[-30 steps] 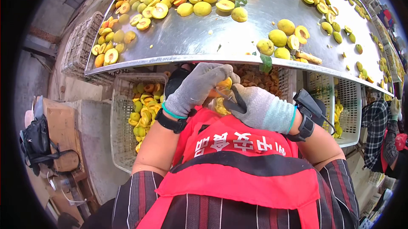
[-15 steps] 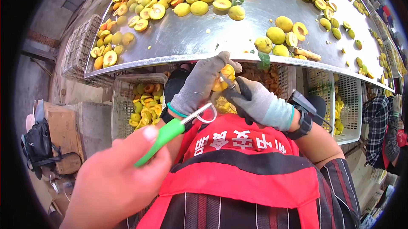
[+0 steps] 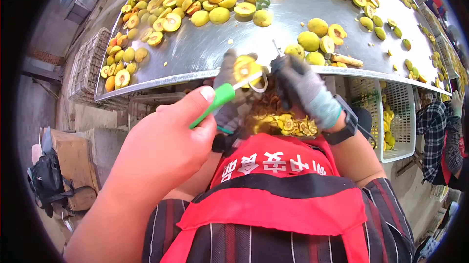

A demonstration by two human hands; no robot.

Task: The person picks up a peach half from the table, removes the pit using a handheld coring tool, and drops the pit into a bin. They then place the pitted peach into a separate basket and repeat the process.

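My left hand (image 3: 226,76), in a grey work glove, grips a yellow peach half (image 3: 243,63) at the table's front edge, its orange cut face turned up. My gloved right hand (image 3: 309,89) is closed around a dark-handled tool with a thin metal blade (image 3: 276,47) pointing away from me. Another person's bare hand (image 3: 168,131) reaches in from the lower left and holds a green-handled loop tool (image 3: 221,98). Its metal shaft and loop overlap the peach half and partly hide my left hand.
A steel table (image 3: 205,50) carries many whole and halved peaches (image 3: 217,15). Below its edge lie yellow scraps (image 3: 288,124). White crates (image 3: 398,131) stand under the table, and another (image 3: 88,65) is at its left end. A co-worker's checked sleeve (image 3: 430,128) shows at right.
My left hand has moved up and left with the peach, whose cut face now shows. My right hand's blade has come away from it. The bare hand has moved up and right with the loop tool.
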